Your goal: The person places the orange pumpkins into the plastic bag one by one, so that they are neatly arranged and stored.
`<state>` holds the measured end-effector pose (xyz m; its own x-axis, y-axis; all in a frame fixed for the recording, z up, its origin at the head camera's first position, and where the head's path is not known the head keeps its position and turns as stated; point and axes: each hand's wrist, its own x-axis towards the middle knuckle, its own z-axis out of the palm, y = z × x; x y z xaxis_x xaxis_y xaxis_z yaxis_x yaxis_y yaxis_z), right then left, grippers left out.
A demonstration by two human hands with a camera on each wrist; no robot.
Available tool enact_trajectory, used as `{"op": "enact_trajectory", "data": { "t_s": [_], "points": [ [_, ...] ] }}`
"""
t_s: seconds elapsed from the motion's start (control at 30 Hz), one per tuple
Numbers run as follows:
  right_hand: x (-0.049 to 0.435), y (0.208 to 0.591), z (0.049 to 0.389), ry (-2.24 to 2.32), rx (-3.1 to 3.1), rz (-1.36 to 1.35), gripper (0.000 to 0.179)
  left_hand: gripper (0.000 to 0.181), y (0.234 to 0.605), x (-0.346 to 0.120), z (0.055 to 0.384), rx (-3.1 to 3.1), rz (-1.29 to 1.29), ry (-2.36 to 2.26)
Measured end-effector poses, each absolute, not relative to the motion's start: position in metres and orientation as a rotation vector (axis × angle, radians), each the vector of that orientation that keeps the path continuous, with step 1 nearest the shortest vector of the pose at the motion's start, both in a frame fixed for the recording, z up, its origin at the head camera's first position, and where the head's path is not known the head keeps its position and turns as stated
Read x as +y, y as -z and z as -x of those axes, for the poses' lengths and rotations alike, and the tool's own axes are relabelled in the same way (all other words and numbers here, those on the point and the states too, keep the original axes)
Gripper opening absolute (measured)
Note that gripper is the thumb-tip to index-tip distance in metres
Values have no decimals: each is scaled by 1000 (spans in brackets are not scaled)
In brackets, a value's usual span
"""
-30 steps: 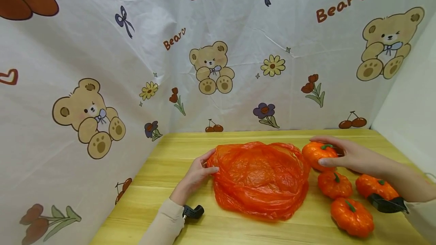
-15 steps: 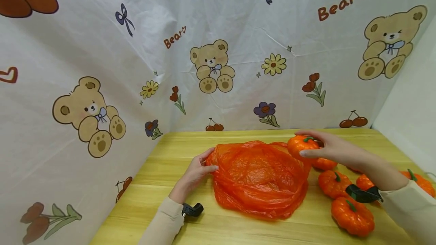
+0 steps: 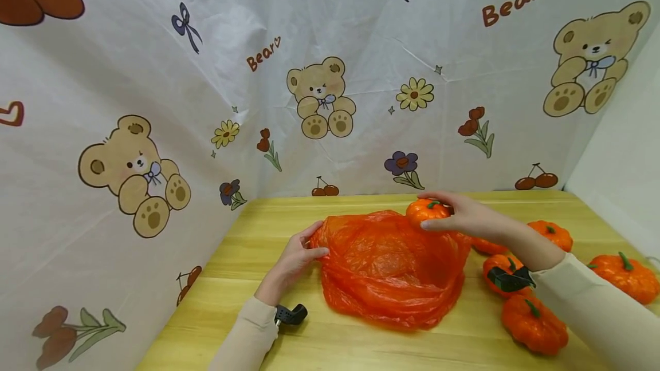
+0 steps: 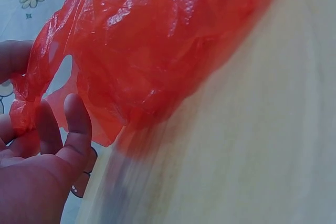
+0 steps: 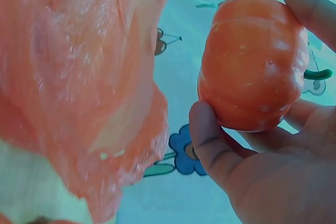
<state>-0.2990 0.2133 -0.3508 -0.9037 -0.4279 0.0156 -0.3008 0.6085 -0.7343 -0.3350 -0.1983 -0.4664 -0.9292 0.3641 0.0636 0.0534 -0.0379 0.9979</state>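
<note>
A thin red plastic bag [image 3: 387,302] lies crumpled on the table, its mouth spread wide. At its left rim, my left hand [image 3: 294,259] pinches the film; in the left wrist view, the fingers hook round the gathered bag handle [image 4: 26,100]. My right hand [image 3: 469,219] grips a small orange toy pumpkin [image 3: 424,209] with a green stem, over the bag's back right rim. From the right wrist view, thumb and fingers clasp the pumpkin [image 5: 254,66] from opposite sides, apart from the bag [image 5: 84,66]. The bag's bottom is hidden by its folds.
Several more pumpkins stand to the right, among them a front pumpkin [image 3: 535,325], a far-right pumpkin [image 3: 624,279] and one behind the right forearm [image 3: 553,235]. A bear-print cloth [image 3: 361,165] hangs behind the wooden table [image 3: 350,354].
My right hand has carried the pumpkin leftward, from beside the other pumpkins to above the bag's back right rim. My left hand has kept its hold on the bag with barely any movement.
</note>
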Motion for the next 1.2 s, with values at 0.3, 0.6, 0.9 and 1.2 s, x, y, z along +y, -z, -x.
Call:
{"op": "enact_trajectory", "data": {
  "t_s": [0.3,0.6,0.9,1.2],
  "points": [
    [186,348,317,1163,2604,676,82,85,465,-200,337,2012,-439,-2076],
    [162,349,340,1237,2490,747,79,89,462,-199,339,2001,-421,-2090],
    [141,374,353,1271,2439,682,76,89,470,-196,340,1966,-430,-2093],
    [113,383,365,1256,2430,649,78,90,470,-198,339,1906,-454,-2132]
  ]
}}
